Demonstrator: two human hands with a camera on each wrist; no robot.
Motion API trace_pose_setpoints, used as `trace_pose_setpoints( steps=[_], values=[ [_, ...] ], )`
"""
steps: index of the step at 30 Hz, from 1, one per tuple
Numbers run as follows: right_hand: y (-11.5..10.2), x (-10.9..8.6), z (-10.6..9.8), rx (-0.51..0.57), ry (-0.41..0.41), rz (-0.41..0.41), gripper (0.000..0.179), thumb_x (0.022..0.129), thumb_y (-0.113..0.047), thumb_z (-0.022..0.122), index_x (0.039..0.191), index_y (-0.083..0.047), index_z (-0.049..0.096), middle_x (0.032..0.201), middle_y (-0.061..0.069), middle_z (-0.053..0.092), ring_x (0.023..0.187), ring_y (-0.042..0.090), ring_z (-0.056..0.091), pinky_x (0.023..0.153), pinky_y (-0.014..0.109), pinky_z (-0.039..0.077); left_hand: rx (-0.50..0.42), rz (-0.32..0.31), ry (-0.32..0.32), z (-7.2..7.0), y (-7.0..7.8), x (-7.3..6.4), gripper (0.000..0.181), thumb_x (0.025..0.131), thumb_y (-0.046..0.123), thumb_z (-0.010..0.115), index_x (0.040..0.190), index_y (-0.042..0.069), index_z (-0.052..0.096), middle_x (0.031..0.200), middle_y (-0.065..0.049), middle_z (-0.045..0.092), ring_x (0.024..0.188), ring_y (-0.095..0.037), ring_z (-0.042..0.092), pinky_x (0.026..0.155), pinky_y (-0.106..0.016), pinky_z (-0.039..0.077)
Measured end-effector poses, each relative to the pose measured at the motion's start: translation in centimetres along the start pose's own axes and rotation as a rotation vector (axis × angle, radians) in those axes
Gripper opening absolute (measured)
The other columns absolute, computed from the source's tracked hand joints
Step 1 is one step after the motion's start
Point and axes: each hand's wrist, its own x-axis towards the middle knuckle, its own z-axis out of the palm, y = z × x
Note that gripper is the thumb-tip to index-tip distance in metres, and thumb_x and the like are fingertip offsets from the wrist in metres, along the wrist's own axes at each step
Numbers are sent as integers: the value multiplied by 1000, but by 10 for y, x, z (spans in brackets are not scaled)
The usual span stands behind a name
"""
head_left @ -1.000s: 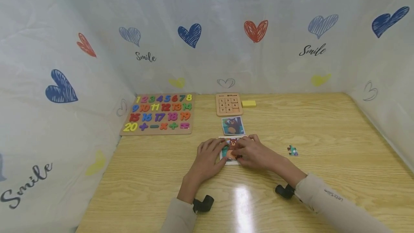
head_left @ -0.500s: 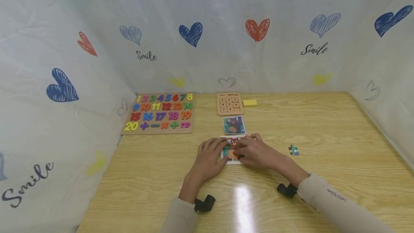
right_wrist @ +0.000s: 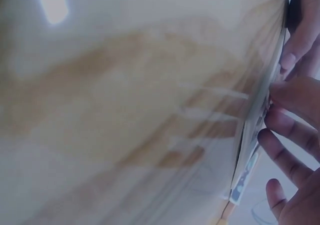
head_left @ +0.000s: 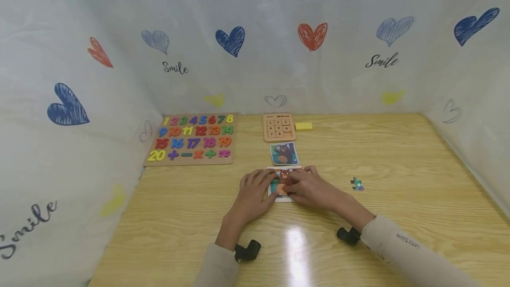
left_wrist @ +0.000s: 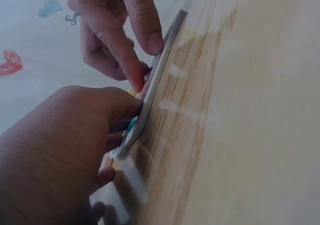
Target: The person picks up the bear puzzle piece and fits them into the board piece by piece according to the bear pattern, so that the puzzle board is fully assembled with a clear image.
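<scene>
A bear jigsaw puzzle point(head_left: 281, 189) in a white-bordered frame lies on the table in front of the person, partly covered by both hands. The left hand point(head_left: 253, 191) holds its left side, thumb at the lower edge and fingers near the upper edge. Over its right part, the right hand point(head_left: 314, 189) has bent fingers, with thumb and forefinger at a piece that they mostly hide. In the left wrist view, the puzzle frame point(left_wrist: 157, 82) appears edge-on between the hands. A loose teal jigsaw piece point(head_left: 357, 184) lies to the right.
Just behind the puzzle is a bear picture card point(head_left: 284, 153). Farther back are a wooden number slide puzzle point(head_left: 279, 138) and a yellow block point(head_left: 304, 126). A board of colourful numbers point(head_left: 191, 160) lies at the back left. Printed white curtains surround the wooden table point(head_left: 191, 216).
The view shifts slightly. Both hands stay on the puzzle, with the right fingertips making only small movements at its lower right. The loose teal piece has not moved on the table.
</scene>
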Motion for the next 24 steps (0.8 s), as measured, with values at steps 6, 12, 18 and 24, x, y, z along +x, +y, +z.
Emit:
trace_pose_setpoints(
  steps=[6, 12, 18, 24],
  values=[
    [-2, 3, -3, -16, -48, 16, 15, 89, -23, 76, 103, -22, 82, 99, -4, 62, 94, 19, 56, 81, 47, 38, 9, 3, 4, 1, -2, -1, 49, 103, 42, 50, 148, 23, 48, 155, 4, 39, 142, -25, 29, 114, -54, 21],
    [-4, 5, -4, 5, -77, 80, 15, 91, -24, 74, 104, -22, 82, 104, -3, 66, 100, 21, 58, 83, 49, 39, 2, 11, 13, -1, -1, -1, 49, 102, 40, 52, 147, 21, 49, 154, 3, 40, 142, -26, 30, 113, -54, 22],
    [-6, 5, -5, 44, -78, 95, 12, 89, -23, 76, 99, -19, 82, 106, -3, 69, 99, 20, 59, 82, 48, 38, -16, 12, 0, 0, 0, 0, 50, 103, 41, 51, 149, 21, 48, 155, 2, 38, 142, -25, 28, 114, -54, 20],
    [-7, 4, -6, 78, -89, 115, 14, 90, -20, 76, 103, -17, 81, 113, -2, 71, 107, 22, 58, 85, 50, 37, -4, 2, 4, -2, 1, 0, 50, 103, 40, 52, 148, 21, 48, 155, 3, 39, 142, -26, 29, 114, -54, 21]
  ],
)
